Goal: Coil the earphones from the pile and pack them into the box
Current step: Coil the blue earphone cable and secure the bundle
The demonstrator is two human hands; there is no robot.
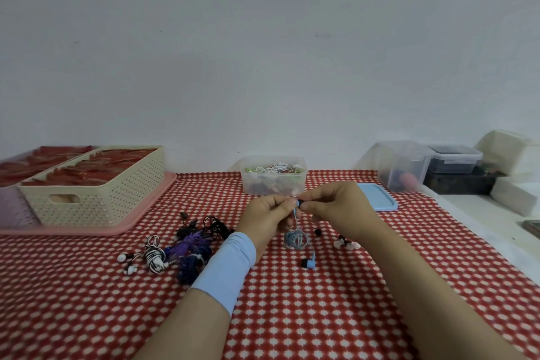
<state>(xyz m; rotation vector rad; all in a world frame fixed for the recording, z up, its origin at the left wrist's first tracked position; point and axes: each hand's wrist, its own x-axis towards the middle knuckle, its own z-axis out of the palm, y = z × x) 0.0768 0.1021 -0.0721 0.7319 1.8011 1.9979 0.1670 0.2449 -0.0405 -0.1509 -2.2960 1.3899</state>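
- head view: the blue earphones (296, 238) are near the middle of the table. one bud is raised between both hands, its cord drops to a loose tangle on the cloth, and the second bud lies just nearer, to the right.
- the left hand (268, 213) has its fingers curled round the cord just under the raised bud.
- the right hand (333, 204) pinches that bud with thumb and fingertips, touching the left hand.
- a light blue sleeve (225, 269) covers the left wrist.
- the box (273, 184), one clear plastic tub, stands just beyond the hands. white and green earphones are already in it.
- one blue lid (378, 200) lies flat to the right of the box.
- the pile (187, 245) is left of the hands. four sets can be told apart: black-and-white, purple, dark blue and black.
- one more set with white tips (346, 242) lies under the right forearm.
- the checked cloth (292, 316), red and white, covers the table.
- two cream baskets (96, 193) of red items stand far left on one pink tray (140, 213).
- far right are a clear tub (403, 166), a dark tub (454, 159) whose label is too blurred to read, and white blocks (517, 193).
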